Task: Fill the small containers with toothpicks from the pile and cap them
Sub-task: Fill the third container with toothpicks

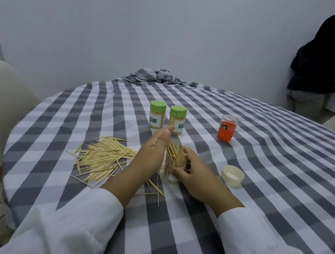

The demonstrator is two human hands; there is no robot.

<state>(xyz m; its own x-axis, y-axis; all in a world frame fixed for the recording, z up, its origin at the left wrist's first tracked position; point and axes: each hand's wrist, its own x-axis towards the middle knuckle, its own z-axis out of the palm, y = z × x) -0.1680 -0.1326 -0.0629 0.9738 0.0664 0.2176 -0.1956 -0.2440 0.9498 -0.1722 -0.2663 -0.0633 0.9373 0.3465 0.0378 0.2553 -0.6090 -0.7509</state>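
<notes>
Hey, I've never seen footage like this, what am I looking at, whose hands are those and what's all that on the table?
One picture, from a camera worn on a person's head, looking down at their own hands; there is no machine. The right hand grips a clear container bristling with toothpicks. The left hand is held flat beside it. On the checked tablecloth lie a toothpick pile, a loose white cap, two green-capped containers, already filled, and an orange jar.

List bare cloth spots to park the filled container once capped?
Free: between the green-capped containers and the orange jar; right of the white cap; far cloth behind the jars. Crowded: the toothpick pile left of the left hand, strays below the open container that the right hand grips.
</notes>
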